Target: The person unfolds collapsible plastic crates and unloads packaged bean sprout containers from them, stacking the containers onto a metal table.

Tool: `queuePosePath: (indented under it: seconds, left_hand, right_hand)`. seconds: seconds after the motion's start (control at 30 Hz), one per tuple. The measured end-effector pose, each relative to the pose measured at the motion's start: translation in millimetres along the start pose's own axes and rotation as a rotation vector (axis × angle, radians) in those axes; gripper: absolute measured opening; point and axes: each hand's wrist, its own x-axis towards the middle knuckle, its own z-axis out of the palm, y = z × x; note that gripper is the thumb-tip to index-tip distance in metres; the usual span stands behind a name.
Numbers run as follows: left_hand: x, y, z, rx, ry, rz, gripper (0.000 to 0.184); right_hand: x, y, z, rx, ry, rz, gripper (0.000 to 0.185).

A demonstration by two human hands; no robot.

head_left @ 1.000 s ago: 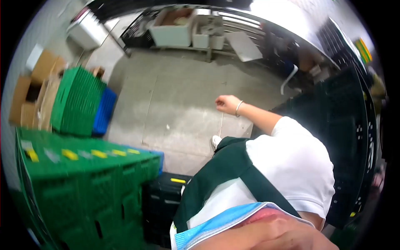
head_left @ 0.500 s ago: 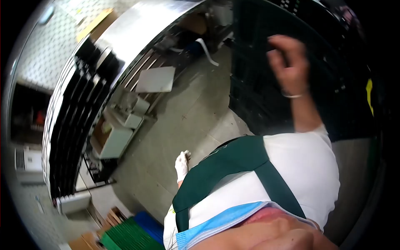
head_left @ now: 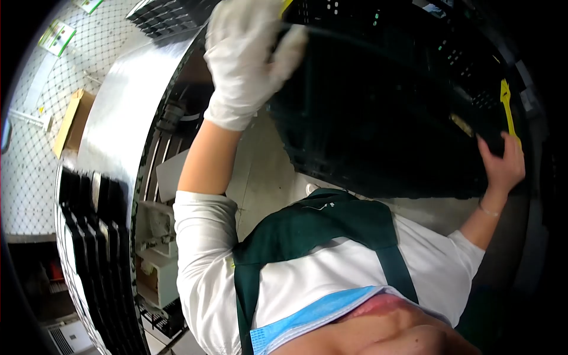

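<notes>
A large black plastic crate stands in front of me, with small slots in its dark far wall. My left hand, in a white glove, is raised at the crate's left side. Its thumb stands apart from the fingers, which run toward the top edge and are slightly blurred. A bit of yellow shows beyond it. My bare right hand, with a bracelet at the wrist, is at the crate's right edge, thumb on the inner side and fingers curled at the rim. Just above those fingers is a yellow handle.
To the left runs a shiny metal counter bearing stacked black trays and a cardboard box. More black trays sit at its far end. White bins stand beneath it. A small brownish label-like piece is inside the crate.
My gloved left hand has risen from beside my waist to the crate's left side. My right hand has moved right and down to the crate's right edge. The view has turned.
</notes>
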Motion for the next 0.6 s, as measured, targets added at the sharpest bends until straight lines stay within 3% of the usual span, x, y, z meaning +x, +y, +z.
queuePosePath:
  seconds: [0.03,0.07,0.17,0.2,0.23,0.27,0.3,0.33,0.37,0.4,0.43,0.47,0.5,0.53,0.6]
  left_hand:
    - [6,-14,14,0.054,-0.125,0.124,0.028]
    - [-2,-19,20,0.231,-0.384,0.004,0.019]
    - [16,-53,35,0.186,-0.196,0.071,0.033]
    - [29,-67,37,0.105,-0.221,0.001,0.032]
    - [62,-96,23,-0.176,-0.609,-0.091,0.019]
    - [71,-116,14,-0.352,-0.754,-0.115,0.020]
    - [81,-135,5,-0.520,-0.902,-0.163,0.025]
    - [53,-151,20,-0.317,-0.552,-0.117,0.018]
    - [25,-167,35,-0.090,-0.211,-0.135,0.027]
    - [22,-163,32,-0.275,-0.020,0.061,0.023]
    - [4,-180,4,-0.156,-0.224,0.065,0.025]
    - [-12,-197,-1,-0.246,-0.071,0.189,0.016]
    - [-23,-189,-24,-0.219,-0.079,0.177,0.019]
    - [-30,-192,-40,-0.195,-0.073,0.145,0.026]
    - [-47,-200,-79,-0.167,-0.182,0.052,0.047]
  right_hand:
    - [2,4,3,0.026,-0.014,0.012,0.038]
    - [3,6,3,0.049,-0.030,0.027,0.038]
    - [19,37,4,0.079,-0.082,0.072,0.037]
    - [28,42,4,0.117,-0.146,0.185,0.036]
    - [36,47,4,0.146,-0.207,0.299,0.035]
    - [55,42,-10,-0.136,-0.379,-0.049,0.040]
    - [66,26,-22,-0.193,-0.384,-0.106,0.040]
    - [72,-4,-38,-0.172,-0.354,-0.011,0.040]
    - [78,-34,-53,-0.149,-0.319,0.082,0.041]
    - [82,-76,-69,-0.049,-0.241,0.319,0.041]
    - [96,-106,-86,-0.130,-0.262,0.124,0.051]
    - [94,-127,-98,-0.101,-0.335,0.124,0.050]
    - [97,-153,-107,-0.055,-0.339,0.047,0.047]
    - [107,-171,-108,0.088,-0.233,0.006,0.047]
    - [126,-218,-122,0.090,-0.317,0.086,0.047]
